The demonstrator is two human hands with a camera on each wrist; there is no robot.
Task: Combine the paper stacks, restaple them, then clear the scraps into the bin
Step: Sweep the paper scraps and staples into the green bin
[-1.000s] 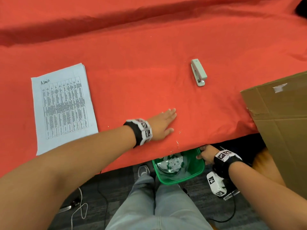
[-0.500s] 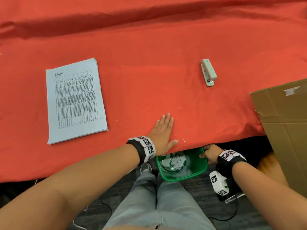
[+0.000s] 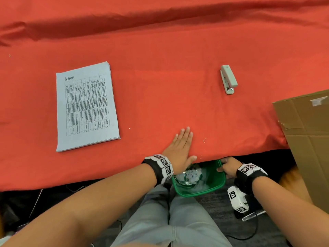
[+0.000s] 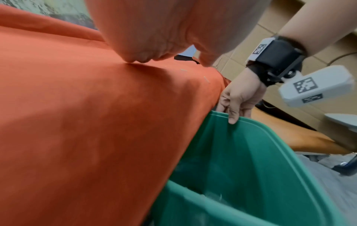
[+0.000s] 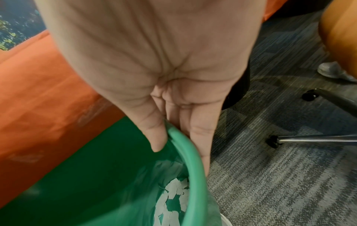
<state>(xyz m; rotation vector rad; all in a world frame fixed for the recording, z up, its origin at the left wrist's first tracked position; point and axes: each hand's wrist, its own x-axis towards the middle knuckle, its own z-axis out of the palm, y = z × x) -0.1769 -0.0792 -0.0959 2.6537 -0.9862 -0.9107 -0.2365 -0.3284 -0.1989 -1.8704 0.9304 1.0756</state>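
Right hand (image 3: pixel 228 166) pinched the green bin (image 3: pixel 204 192) rim, left hand (image 3: pixel 179 148) lay flat on the cloth (image 3: pixel 160 68), paper stack (image 3: pixel 85 106) headed "Admin".

My head camera looks steeply down over the table (image 3: pixel 160 59) from above its near edge. My left wrist camera sits very close to the cloth at that edge, facing toward 3 o'clock. My right wrist camera looks down along the palm, nearly touching the green bin (image 5: pixel 193 165). All three views share that bin (image 3: pixel 201 191) (image 4: pixel 251 168).
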